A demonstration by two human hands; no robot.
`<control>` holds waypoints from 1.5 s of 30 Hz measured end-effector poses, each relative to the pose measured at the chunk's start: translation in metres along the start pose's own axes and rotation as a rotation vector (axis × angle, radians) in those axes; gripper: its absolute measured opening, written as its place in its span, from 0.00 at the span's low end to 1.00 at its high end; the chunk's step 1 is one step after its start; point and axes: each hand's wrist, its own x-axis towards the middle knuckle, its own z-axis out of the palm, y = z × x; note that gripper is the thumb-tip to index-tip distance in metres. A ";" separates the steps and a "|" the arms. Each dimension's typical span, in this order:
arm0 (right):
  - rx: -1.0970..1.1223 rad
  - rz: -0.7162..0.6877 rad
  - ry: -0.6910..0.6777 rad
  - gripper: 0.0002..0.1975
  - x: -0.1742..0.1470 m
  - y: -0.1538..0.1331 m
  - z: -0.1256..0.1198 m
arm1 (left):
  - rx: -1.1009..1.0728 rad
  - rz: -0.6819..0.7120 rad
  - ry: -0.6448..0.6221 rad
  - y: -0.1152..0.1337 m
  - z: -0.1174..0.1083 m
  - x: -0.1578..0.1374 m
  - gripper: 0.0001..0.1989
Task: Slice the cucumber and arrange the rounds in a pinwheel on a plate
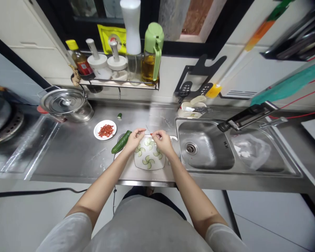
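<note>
A white squarish plate [149, 164] in front of me carries thin cucumber slices [148, 161] laid out in several pinwheel shapes. Over its far right part, my right hand [161, 141] pinches a small red piece [151, 134] between thumb and fingertips. My left hand [136, 139] hovers over the far left part, its fingers drawn together; whether something small sits in them is too fine to tell. Left of that hand lies a cucumber [121, 142], close to the wrist. Farther left, a small round white plate [96, 131] holds chopped red bits [106, 130].
A cucumber end [119, 115] lies on the steel counter [76, 150]. At the right is a double sink [207, 147] with a plastic bag [254, 150] in its far basin. A lidded steel pot [68, 105] stands back left, below a rack [120, 85] of seasoning bottles.
</note>
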 end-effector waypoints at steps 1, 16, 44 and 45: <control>-0.032 0.031 -0.037 0.08 0.005 0.007 -0.004 | 0.125 0.049 0.056 -0.005 -0.004 0.005 0.13; -0.535 0.129 -0.521 0.09 0.014 0.046 0.019 | 0.906 0.132 -0.137 -0.042 0.006 0.018 0.07; -0.636 0.108 -0.451 0.10 0.007 0.049 0.017 | 0.993 0.058 -0.111 -0.043 0.026 0.020 0.05; -0.615 0.106 -0.436 0.09 0.005 0.050 0.013 | 0.968 0.061 -0.101 -0.041 0.025 0.018 0.05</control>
